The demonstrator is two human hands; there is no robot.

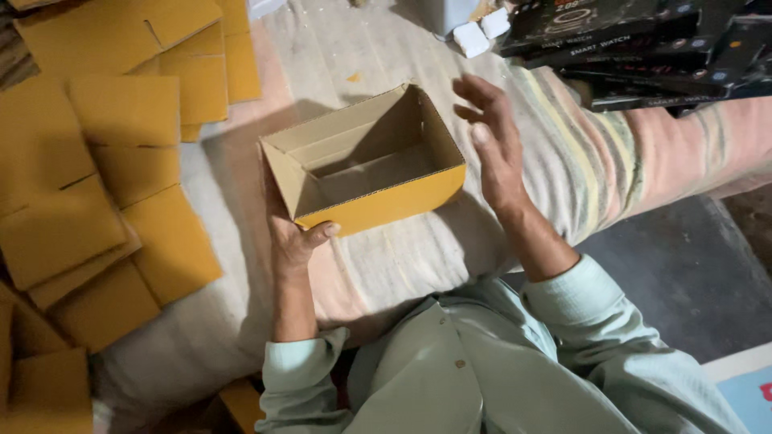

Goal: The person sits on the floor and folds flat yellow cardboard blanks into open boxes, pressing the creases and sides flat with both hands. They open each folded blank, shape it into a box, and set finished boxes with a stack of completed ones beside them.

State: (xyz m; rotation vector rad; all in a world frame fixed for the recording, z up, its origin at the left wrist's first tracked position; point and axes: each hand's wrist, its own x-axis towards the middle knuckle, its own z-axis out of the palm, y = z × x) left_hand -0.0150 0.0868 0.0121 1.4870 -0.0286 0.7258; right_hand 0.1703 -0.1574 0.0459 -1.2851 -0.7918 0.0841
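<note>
i see my left hand (293, 241) gripping the open cardboard box (366, 165) from below, right hand (494, 145) open at three o'clock, untouching; one-handed, it might tip.

Dim warm light, soft shadows, slight blur

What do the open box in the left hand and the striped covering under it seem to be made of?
Open box: corrugated cardboard by the look, matte yellow-brown outside, duller inside, with a fluted edge along its rim. The left hand holds it from beneath.
Striped covering: apparently woven cloth, soft and matte; it folds and drapes.
</note>
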